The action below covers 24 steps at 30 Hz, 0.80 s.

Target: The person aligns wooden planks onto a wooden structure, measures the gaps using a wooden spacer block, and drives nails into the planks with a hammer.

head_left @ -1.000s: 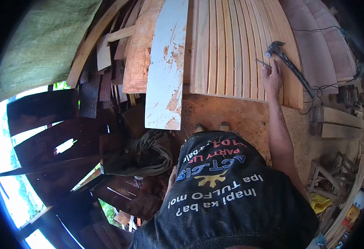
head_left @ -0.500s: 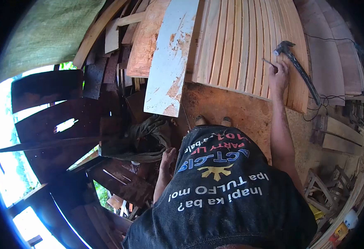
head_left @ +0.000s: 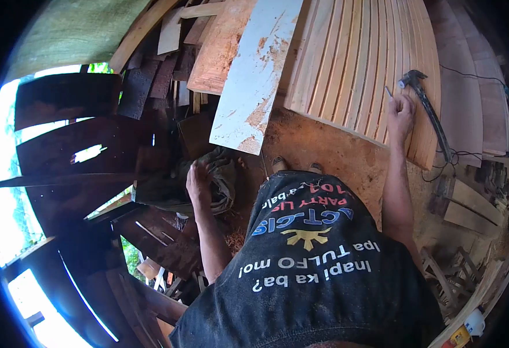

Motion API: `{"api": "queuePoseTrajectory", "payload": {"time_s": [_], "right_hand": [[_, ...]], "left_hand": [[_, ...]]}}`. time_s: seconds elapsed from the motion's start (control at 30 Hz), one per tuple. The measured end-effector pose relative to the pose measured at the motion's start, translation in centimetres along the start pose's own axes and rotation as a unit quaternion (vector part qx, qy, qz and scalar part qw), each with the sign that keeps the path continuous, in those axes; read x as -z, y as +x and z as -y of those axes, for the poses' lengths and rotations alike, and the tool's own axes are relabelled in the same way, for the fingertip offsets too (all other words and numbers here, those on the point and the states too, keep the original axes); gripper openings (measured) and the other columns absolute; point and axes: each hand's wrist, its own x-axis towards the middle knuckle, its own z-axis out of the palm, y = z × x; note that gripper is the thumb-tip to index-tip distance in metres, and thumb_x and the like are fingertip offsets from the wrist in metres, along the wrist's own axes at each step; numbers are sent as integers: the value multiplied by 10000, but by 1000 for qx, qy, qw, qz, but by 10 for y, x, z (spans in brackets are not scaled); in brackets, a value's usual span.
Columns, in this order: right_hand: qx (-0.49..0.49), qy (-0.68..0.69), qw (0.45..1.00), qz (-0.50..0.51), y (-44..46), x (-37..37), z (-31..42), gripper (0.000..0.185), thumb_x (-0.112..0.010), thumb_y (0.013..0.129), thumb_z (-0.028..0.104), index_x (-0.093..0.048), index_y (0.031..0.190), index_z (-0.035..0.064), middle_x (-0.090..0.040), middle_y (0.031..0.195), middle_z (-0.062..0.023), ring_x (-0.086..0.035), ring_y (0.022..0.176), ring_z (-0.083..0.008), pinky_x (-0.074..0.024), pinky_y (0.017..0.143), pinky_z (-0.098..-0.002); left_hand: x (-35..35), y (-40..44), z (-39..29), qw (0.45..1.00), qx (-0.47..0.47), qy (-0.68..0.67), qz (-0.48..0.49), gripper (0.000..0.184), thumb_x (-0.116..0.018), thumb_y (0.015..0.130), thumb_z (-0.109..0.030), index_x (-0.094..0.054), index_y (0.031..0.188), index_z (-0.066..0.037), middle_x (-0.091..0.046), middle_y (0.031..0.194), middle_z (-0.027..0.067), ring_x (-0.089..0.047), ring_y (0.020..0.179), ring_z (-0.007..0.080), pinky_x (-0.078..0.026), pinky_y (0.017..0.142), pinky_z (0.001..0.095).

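Note:
My right hand (head_left: 401, 119) is closed, gripping a thin pencil-like rod (head_left: 388, 91) that sticks out past the fingers. It is over the right part of a grooved light-wood panel (head_left: 347, 69). Just right of the hand lies a hammer (head_left: 427, 107) with a dark handle, its head toward the far side. My left hand (head_left: 198, 182) hangs at the left, fingers loosely bent and apart, with nothing visible in it. Behind or below it is a dark crumpled cloth (head_left: 222, 180); whether they touch I cannot tell.
A white, dirt-smeared board (head_left: 254, 87) juts toward me beside a reddish-brown plank (head_left: 220, 52). Dark boards (head_left: 75, 145) stand at left. A black cable (head_left: 451, 159) hangs at the panel's right corner. Wood offcuts (head_left: 472, 209) and a wooden frame (head_left: 454, 275) sit at right.
My left hand has moved left and forward, away from my side to over the dark cloth. My right hand still grips the rod beside the hammer, the rod now pointing more upright. The view has shifted slightly.

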Motion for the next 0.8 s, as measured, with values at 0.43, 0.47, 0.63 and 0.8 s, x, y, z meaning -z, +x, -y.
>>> {"api": "queuePoseTrajectory", "payload": {"time_s": [0.43, 0.47, 0.63, 0.8], "right_hand": [[-28, 1, 1000, 1, -1, -1, -2, 255, -674, 861, 246, -663, 1019, 47, -625, 1109, -143, -616, 972, -308, -495, 840, -407], [-40, 10, 999, 4, -1, 0, 0, 249, -672, 863, 244, -664, 1015, 47, -625, 1104, -143, -620, 960, -307, -499, 831, -405], [-16, -12, 1000, -10, 1, -1, 2, 224, -664, 874, 252, -678, 982, 56, -625, 1107, -136, -606, 1002, -302, -493, 850, -403], [-11, -31, 999, -10, 0, 0, 4, 217, -663, 870, 243, -684, 982, 58, -624, 1125, -140, -594, 1041, -308, -489, 869, -407]], "left_hand": [[107, -5, 209, 883, 79, 412, 208, 435, -618, 868, -411, -689, 1039, -18, -706, 954, 138, -642, 884, 201, -497, 790, 347], [128, -17, 217, 899, 125, 393, 147, 436, -621, 857, -416, -702, 988, -8, -712, 898, 145, -653, 855, 205, -502, 769, 354], [201, -37, 186, 807, 137, 573, 46, 351, -599, 853, -329, -705, 895, 4, -666, 776, 106, -599, 718, 168, -478, 658, 361], [151, 20, 116, 942, 173, 288, -18, 262, -581, 895, -300, -591, 767, -72, -515, 669, -19, -463, 578, 80, -365, 476, 273]]}}
